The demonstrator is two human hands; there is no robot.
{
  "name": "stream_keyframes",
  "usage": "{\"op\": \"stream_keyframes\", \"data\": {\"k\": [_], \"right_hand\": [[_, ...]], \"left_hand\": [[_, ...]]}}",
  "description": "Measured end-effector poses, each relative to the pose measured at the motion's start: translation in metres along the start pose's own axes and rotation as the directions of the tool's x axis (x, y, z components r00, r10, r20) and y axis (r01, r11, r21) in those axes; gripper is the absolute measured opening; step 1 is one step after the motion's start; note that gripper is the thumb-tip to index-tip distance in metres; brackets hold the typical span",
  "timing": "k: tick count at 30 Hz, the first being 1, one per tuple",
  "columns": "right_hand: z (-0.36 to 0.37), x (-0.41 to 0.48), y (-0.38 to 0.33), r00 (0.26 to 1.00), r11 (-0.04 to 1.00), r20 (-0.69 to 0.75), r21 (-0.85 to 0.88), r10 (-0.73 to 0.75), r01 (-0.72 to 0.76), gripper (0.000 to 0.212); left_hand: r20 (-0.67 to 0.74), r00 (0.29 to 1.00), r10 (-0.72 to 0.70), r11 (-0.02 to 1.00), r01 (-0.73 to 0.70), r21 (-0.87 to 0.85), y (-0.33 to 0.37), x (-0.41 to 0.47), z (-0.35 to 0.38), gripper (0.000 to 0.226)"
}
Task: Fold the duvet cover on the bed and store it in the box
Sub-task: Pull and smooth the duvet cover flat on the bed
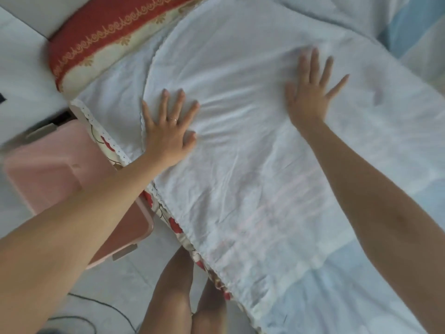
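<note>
A white duvet cover (240,165) lies folded into a long band across the bed, its lace-trimmed edge running along the bed's left side. My left hand (169,127) presses flat on it near that left edge, fingers spread, a ring on one finger. My right hand (310,92) presses flat on the cover farther up and to the right, fingers spread wide. A pink plastic box (55,179) with a lid and grey latches stands on the floor beside the bed, under my left forearm.
A red pillow (101,37) with gold trim lies at the head of the bed, upper left. A pale blue sheet (325,297) covers the bed on the right. A black cable (101,304) trails on the tiled floor near my legs.
</note>
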State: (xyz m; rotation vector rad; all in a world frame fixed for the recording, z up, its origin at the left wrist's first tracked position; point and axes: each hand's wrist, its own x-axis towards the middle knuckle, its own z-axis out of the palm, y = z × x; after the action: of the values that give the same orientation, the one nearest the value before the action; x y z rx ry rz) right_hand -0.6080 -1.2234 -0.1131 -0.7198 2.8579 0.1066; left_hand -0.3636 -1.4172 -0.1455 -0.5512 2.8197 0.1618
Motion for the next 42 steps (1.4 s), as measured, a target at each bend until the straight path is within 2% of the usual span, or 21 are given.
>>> {"op": "stream_keyframes", "data": {"k": [2,5,7,8,11,13,14,15,16,17,18,20,22,23,26,29,33,35,37,39,42], "right_hand": [[0.015,-0.063,-0.028,0.985,0.987,-0.07,0.024,-0.159,0.161,0.062],[0.055,-0.186,-0.044,0.86,0.86,-0.016,0.029,-0.51,0.51,0.063],[0.083,-0.232,0.002,0.772,0.772,0.082,-0.042,-0.63,0.634,0.062],[0.093,-0.242,0.037,0.791,0.79,0.093,-0.053,-0.605,0.61,0.062],[0.095,-0.245,0.137,0.944,0.938,0.101,-0.118,-0.314,0.325,0.062],[0.086,-0.244,0.178,0.99,0.998,0.14,-0.065,0.022,-0.013,0.069],[0.081,-0.243,0.185,0.948,0.96,0.16,0.0,0.275,-0.278,0.074],[0.071,-0.244,0.185,0.836,0.842,0.196,0.076,0.513,-0.534,0.079],[0.064,-0.248,0.18,0.725,0.72,0.233,0.123,0.648,-0.683,0.084],[0.06,-0.254,0.174,0.704,0.696,0.235,0.13,0.67,-0.706,0.088],[0.063,-0.262,0.165,0.778,0.777,0.219,0.112,0.589,-0.62,0.087],[0.067,-0.277,0.14,0.956,0.97,0.207,0.086,0.207,-0.228,0.079],[0.076,-0.282,0.113,0.987,0.995,0.127,0.022,-0.103,0.101,0.07],[0.077,-0.272,0.103,0.985,0.988,0.085,-0.007,-0.151,0.152,0.067],[0.072,-0.201,0.105,0.999,0.999,-0.015,-0.023,-0.037,0.037,0.067],[0.061,-0.119,0.129,0.991,0.999,-0.132,-0.038,0.026,-0.032,0.072],[0.022,0.004,0.149,0.957,0.992,-0.286,-0.098,0.052,-0.083,0.077],[0.0,0.06,0.15,0.965,0.986,-0.202,0.026,0.169,-0.167,0.076],[-0.007,0.105,0.149,0.944,0.923,-0.066,0.241,0.325,-0.301,0.07],[0.001,0.132,0.143,0.91,0.857,0.023,0.328,0.413,-0.397,0.067],[0.018,0.14,0.137,0.878,0.848,-0.01,0.265,0.479,-0.46,0.067]], "left_hand": [[-0.016,1.0,-0.003,0.997,0.002,-0.079,0.028,-0.016,-0.004,0.071],[0.017,0.915,0.402,0.915,-0.403,0.038,0.05,-0.063,0.014,0.077],[0.09,0.889,0.45,0.876,-0.458,0.151,0.033,-0.086,0.031,0.082],[0.11,0.91,0.4,0.892,-0.415,0.181,0.028,-0.096,0.035,0.085],[0.158,0.947,0.281,0.931,-0.309,0.197,0.028,-0.113,0.039,0.089],[0.184,0.951,0.25,0.947,-0.28,0.156,0.032,-0.118,0.04,0.093],[0.19,0.957,0.22,0.962,-0.245,0.119,0.036,-0.121,0.038,0.096],[0.187,0.962,0.2,0.974,-0.216,0.072,0.047,-0.124,0.033,0.097],[0.172,0.966,0.191,0.98,-0.198,0.029,0.058,-0.128,0.028,0.097],[0.145,0.97,0.195,0.981,-0.196,-0.008,0.07,-0.129,0.024,0.095],[0.121,0.971,0.208,0.978,-0.205,-0.039,0.081,-0.132,0.02,0.094],[0.094,0.952,0.29,0.956,-0.285,-0.064,0.107,-0.128,0.013,0.09],[0.084,0.915,0.395,0.918,-0.393,-0.05,0.131,-0.106,0.012,0.077],[0.101,0.902,0.421,0.907,-0.42,-0.03,0.14,-0.086,0.012,0.074],[0.124,0.917,0.378,0.925,-0.38,-0.008,0.156,-0.004,0.004,0.077],[0.034,0.967,0.253,0.967,-0.252,-0.027,0.162,0.089,-0.013,0.081],[-0.058,0.995,0.079,0.98,-0.089,-0.178,0.17,0.214,-0.069,0.101],[0.042,0.997,-0.057,0.931,0.068,-0.358,0.167,0.269,-0.092,0.114],[0.23,0.965,-0.122,0.867,0.216,-0.45,0.164,0.305,-0.103,0.128],[0.333,0.934,-0.128,0.901,0.25,-0.354,0.166,0.32,-0.102,0.136],[0.407,0.904,-0.129,0.919,0.263,-0.293,0.171,0.322,-0.105,0.138]]}}
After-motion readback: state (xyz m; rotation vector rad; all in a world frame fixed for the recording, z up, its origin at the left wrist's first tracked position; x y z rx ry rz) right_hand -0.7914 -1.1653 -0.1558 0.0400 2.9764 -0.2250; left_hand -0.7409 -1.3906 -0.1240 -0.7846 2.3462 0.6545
